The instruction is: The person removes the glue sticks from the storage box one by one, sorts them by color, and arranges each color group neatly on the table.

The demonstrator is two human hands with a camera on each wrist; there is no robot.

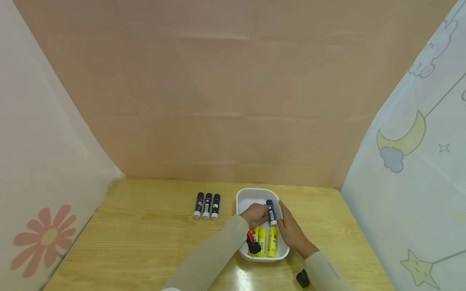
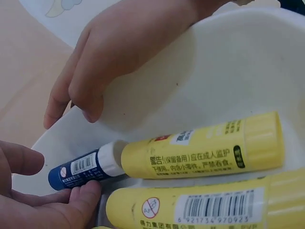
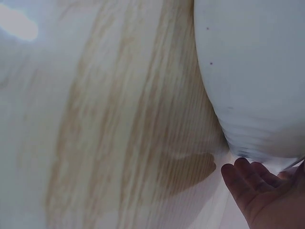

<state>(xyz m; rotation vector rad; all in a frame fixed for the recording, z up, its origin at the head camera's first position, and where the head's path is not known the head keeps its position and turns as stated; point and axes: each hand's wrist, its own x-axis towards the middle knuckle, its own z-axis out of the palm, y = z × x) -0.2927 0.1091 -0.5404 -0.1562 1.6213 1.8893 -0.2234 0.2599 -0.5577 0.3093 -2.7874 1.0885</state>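
Glue sticks come first as I sweep from the left: three blue glue sticks (image 1: 206, 205) lie side by side on the wooden table (image 1: 145, 242), well apart from the white tub (image 1: 243, 198), their white ends toward me. Moving right, my left hand (image 1: 256, 214) reaches into the tub and pinches a fourth blue stick (image 1: 270, 211) between thumb and fingertips; the left wrist view shows that stick (image 2: 86, 168) resting low in the tub, its white end touching the base of a yellow glue stick (image 2: 200, 151), with another yellow one (image 2: 209, 205) just beside it. In the head view I count about three yellow sticks (image 1: 263, 241) lying along the tub's near half. Further right, my right hand (image 1: 291, 230) is open, fingers straight against the tub's outer wall, steadying it; the right wrist view shows only the fingertips (image 3: 248, 179) at the tub's rounded side (image 3: 252, 71), holding nothing. To do this step well, I judge I should keep that bracing hand flat so the light tub does not skid, grip the blue stick nearer its middle rather than at its blue end, and lift it straight up so its white end does not drag the neighbouring yellow stick along.
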